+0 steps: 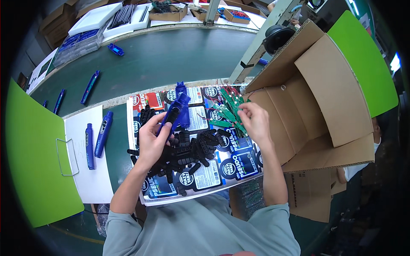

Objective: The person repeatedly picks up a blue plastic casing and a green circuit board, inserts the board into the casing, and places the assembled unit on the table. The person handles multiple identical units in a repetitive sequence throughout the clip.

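Note:
My left hand is closed around a blue plastic casing, tilted, with a black insert showing in its opening near my thumb. Behind it on the printed sheet lie more blue casings, partly covered by the held one. Over the right edge of a pile of thin green circuit boards with red and white wires, my right hand has its fingertips pinched together. Whatever sits between those fingertips is too small to make out. Several black plastic parts are heaped below and beside my left hand.
An open cardboard box stands at the right, close to my right forearm. Two blue casings rest on the left beside a white sheet. Further blue pieces lie on the green conveyor belt ahead. A metal post rises behind the boards.

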Action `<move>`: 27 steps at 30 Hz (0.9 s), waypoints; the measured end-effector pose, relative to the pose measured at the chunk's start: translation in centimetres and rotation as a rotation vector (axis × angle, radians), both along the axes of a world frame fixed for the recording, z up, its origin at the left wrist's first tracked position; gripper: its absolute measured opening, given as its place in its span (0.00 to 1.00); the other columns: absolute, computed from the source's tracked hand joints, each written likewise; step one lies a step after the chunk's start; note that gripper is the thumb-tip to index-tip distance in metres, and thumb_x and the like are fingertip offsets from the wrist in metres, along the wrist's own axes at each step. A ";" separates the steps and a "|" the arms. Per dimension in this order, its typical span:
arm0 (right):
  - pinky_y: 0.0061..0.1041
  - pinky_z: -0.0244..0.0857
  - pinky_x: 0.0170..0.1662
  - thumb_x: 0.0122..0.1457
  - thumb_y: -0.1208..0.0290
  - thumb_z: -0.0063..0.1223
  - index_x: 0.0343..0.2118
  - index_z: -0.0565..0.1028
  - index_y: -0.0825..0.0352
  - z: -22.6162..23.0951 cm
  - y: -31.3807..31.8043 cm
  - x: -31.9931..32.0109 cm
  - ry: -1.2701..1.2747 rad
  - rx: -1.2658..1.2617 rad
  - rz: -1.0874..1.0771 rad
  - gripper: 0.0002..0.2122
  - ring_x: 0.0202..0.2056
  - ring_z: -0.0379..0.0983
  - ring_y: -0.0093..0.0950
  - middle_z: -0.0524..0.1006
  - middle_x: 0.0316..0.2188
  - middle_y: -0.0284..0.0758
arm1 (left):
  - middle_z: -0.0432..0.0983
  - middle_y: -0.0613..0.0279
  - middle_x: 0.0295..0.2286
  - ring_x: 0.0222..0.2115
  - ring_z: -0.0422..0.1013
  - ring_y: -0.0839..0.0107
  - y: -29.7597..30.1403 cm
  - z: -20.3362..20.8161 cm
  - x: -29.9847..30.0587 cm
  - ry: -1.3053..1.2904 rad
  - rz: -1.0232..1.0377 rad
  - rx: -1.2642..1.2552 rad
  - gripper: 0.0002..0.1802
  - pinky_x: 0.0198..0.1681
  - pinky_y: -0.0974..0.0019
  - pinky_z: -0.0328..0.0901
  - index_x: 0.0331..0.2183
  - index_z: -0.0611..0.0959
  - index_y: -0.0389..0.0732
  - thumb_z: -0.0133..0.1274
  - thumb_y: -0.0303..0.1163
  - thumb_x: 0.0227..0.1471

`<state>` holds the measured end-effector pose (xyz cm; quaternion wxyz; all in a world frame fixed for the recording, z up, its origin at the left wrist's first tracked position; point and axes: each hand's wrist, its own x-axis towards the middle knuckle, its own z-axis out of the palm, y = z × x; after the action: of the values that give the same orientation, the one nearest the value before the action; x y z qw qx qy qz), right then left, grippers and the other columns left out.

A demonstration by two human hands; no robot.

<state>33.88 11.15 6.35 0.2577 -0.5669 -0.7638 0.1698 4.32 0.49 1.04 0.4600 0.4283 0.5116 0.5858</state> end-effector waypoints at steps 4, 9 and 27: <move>0.40 0.65 0.45 0.54 0.73 0.63 0.32 0.80 0.67 -2.9 -0.9 -0.5 -0.232 0.203 0.195 0.05 0.39 0.75 0.39 0.77 0.30 0.40 | 0.78 0.65 0.32 0.27 0.74 0.80 0.1 -0.4 -0.2 -0.049 -0.009 -0.002 0.18 0.23 0.77 0.68 0.53 0.77 0.32 0.54 0.26 0.62; 0.37 0.62 0.41 0.51 0.77 0.59 0.26 0.78 0.68 -4.1 0.2 -2.9 -0.535 0.418 0.172 0.02 0.35 0.73 0.37 0.75 0.28 0.40 | 0.80 0.64 0.28 0.25 0.75 0.81 0.0 -0.6 0.0 -0.018 0.001 0.012 0.19 0.23 0.77 0.67 0.53 0.78 0.33 0.54 0.26 0.62; 0.19 0.69 0.35 0.61 0.83 0.54 0.53 0.70 0.76 3.9 -3.4 -5.4 0.579 0.041 0.166 0.16 0.32 0.75 0.17 0.76 0.35 0.34 | 0.78 0.63 0.31 0.27 0.75 0.78 0.3 0.8 1.1 -0.233 -0.116 -0.040 0.19 0.24 0.75 0.70 0.53 0.76 0.30 0.53 0.26 0.63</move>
<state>28.50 7.71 10.22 0.4616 -0.4253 -0.7054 0.3293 5.38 0.78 1.82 0.5578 0.3769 0.4409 0.5937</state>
